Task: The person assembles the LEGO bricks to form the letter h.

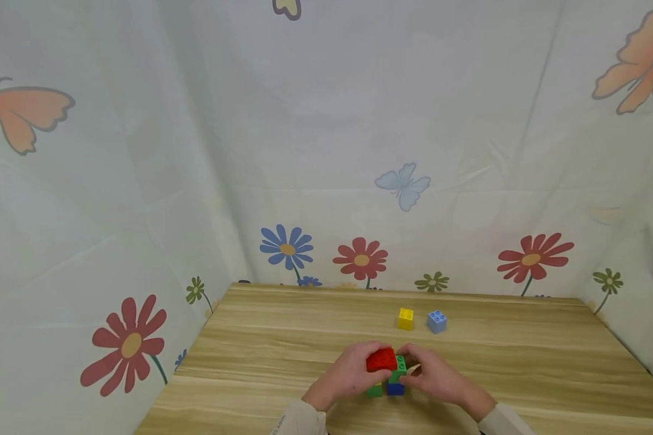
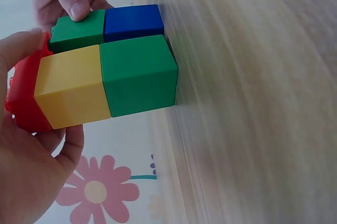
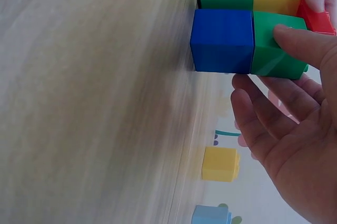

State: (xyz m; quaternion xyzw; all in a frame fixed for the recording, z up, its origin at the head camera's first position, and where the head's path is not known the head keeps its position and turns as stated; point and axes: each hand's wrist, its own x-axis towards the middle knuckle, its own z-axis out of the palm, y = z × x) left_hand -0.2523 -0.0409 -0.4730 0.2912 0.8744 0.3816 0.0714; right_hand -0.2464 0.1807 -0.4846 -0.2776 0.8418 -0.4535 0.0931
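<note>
Two short stacks of toy building bricks stand side by side on the wooden table near the front. My left hand grips a red brick between thumb and fingers. Under that red brick are a yellow brick and, at the bottom, a green brick. In the other stack, a second green brick sits on a blue brick, which meets the tabletop. My right hand pinches this upper green brick, its thumb on the near face. Whether the red brick reaches over both stacks is unclear.
Behind the hands, a loose yellow brick and a light blue brick lie apart on the table. A pale curtain printed with flowers and butterflies hangs along the table's back and left sides.
</note>
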